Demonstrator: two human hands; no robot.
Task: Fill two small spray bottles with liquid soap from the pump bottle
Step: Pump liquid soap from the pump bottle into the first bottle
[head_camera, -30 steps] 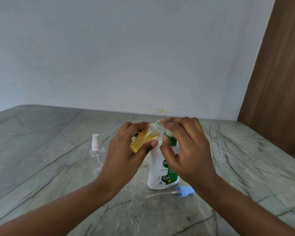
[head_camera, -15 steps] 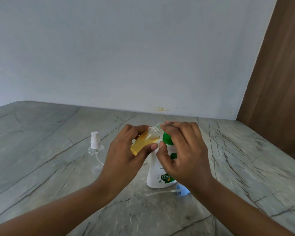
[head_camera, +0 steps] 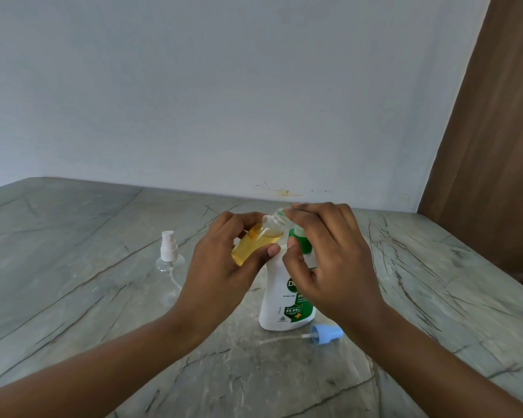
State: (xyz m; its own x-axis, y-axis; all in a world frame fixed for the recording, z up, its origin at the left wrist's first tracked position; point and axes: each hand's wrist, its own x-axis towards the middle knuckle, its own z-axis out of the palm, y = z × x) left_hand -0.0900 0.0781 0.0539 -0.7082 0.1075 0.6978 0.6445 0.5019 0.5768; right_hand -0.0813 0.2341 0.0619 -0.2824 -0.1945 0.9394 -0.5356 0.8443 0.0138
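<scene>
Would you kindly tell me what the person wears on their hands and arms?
Nothing shows: the left hand and right hand are ungloved, no rings visible; the left forearm and right forearm are bare, without sleeves, watch or bands.

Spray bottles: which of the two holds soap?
The uncapped bottle gripped in the left hand, holding yellow liquid; the white-capped bottle standing on the table looks empty.

Legible print: one label only.
We read "99.99%" on the green label [head_camera: 295, 310] of the pump bottle [head_camera: 273, 300]; above it only "D" shows.
</scene>
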